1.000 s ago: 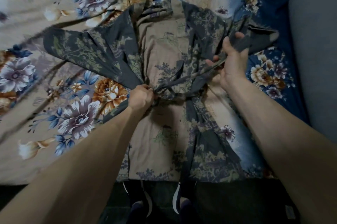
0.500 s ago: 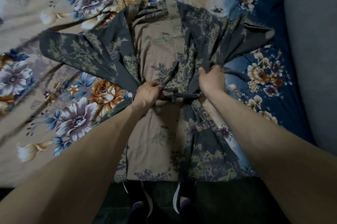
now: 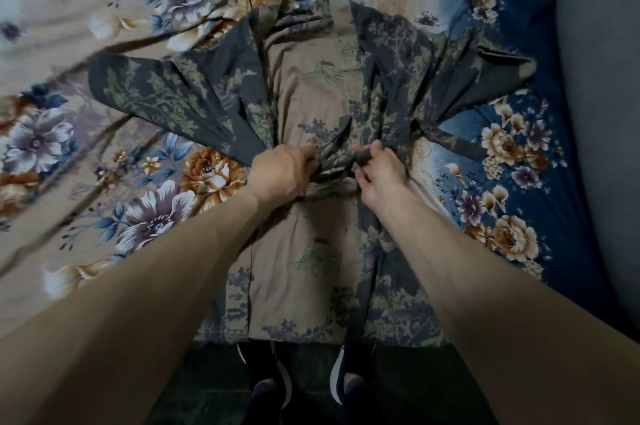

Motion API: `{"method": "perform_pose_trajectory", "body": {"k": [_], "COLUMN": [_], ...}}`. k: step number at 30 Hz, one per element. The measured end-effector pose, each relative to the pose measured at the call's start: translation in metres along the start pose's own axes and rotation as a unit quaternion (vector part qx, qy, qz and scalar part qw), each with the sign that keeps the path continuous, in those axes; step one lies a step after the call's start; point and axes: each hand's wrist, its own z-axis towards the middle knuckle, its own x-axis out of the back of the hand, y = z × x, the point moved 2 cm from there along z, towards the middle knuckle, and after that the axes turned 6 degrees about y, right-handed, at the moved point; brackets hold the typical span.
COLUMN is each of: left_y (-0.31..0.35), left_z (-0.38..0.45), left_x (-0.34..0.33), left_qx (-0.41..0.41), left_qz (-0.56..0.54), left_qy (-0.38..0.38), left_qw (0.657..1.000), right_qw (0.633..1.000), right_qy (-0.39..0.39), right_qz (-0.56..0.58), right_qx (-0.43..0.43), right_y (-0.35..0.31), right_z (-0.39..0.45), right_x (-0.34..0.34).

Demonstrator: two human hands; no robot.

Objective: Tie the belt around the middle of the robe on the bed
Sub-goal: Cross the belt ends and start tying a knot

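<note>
A grey and tan patterned robe (image 3: 311,85) lies spread on the bed, sleeves out to both sides, cinched at its waist. The matching dark belt (image 3: 337,161) is gathered across the waist between my hands; one free end (image 3: 453,142) trails right onto the bedsheet. My left hand (image 3: 280,171) is closed on the belt at the left of the waist. My right hand (image 3: 381,171) pinches a dark strip of the belt at the right of the waist. The crossing itself is partly hidden by my fingers.
The bed carries a floral sheet (image 3: 156,165), tan on the left and dark blue on the right. A grey padded surface (image 3: 602,113) stands along the right edge. The bed's near edge is at the robe's hem, with my shoes (image 3: 304,386) on the dark floor below.
My right hand came down from the upper right, where it held the belt end stretched out, to the waist. Both hands now sit close together on the bunched belt.
</note>
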Motion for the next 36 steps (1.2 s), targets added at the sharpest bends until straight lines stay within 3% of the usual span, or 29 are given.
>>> {"method": "perform_pose_trajectory", "body": {"k": [4,9,11,13,15,16,18,19,20,22,25,30,33,36], "left_y": [-0.016,-0.021,-0.016,-0.019,-0.018,-0.014,-0.005,-0.001,0.001,0.0,-0.012,-0.024,-0.022,-0.011], "left_z": [-0.008,-0.009,-0.007,-0.004,0.0,0.001,0.003,0.003,0.004,0.004,-0.001,-0.009,-0.007,0.002], "left_x": [0.004,0.01,0.009,0.006,-0.002,-0.005,-0.009,-0.01,-0.009,-0.009,-0.013,-0.022,-0.022,-0.011], "left_qx": [-0.029,-0.028,0.076,0.238,0.336,0.374,0.447,0.468,0.478,0.492,0.526,0.534,0.497,0.394], "left_qz": [0.141,0.271,0.206,0.025,-0.22,-0.335,-0.517,-0.578,-0.613,-0.636,-0.623,-0.607,-0.568,-0.57], "left_qy": [-0.024,0.024,0.005,-0.008,-0.012,-0.007,0.002,0.0,-0.006,-0.019,0.003,0.062,0.078,0.062], "left_qw": [0.989,0.962,0.976,0.971,0.916,0.865,0.73,0.669,0.629,0.594,0.579,0.585,0.651,0.718], "right_qw": [0.994,0.982,0.968,0.966,0.961,0.955,0.942,0.937,0.936,0.936,0.943,0.938,0.905,0.885], "right_qy": [-0.007,-0.035,-0.066,-0.086,-0.096,-0.098,-0.103,-0.105,-0.107,-0.115,-0.085,-0.056,-0.037,-0.092], "right_qz": [0.105,-0.108,-0.177,-0.186,-0.197,-0.215,-0.248,-0.26,-0.266,-0.264,-0.248,-0.265,-0.333,-0.379], "right_qx": [0.011,0.148,0.168,0.158,0.167,0.178,0.204,0.209,0.206,0.202,0.203,0.215,0.263,0.256], "right_y": [-0.003,0.009,0.015,0.016,0.016,0.017,0.016,0.017,0.017,0.017,0.012,0.002,-0.004,-0.01], "right_z": [0.0,0.013,0.015,0.016,0.018,0.018,0.018,0.019,0.019,0.023,0.032,0.033,0.032,0.025], "right_x": [0.002,0.008,0.004,-0.001,-0.003,-0.004,-0.002,0.0,0.002,0.008,0.018,0.017,0.01,0.0]}}
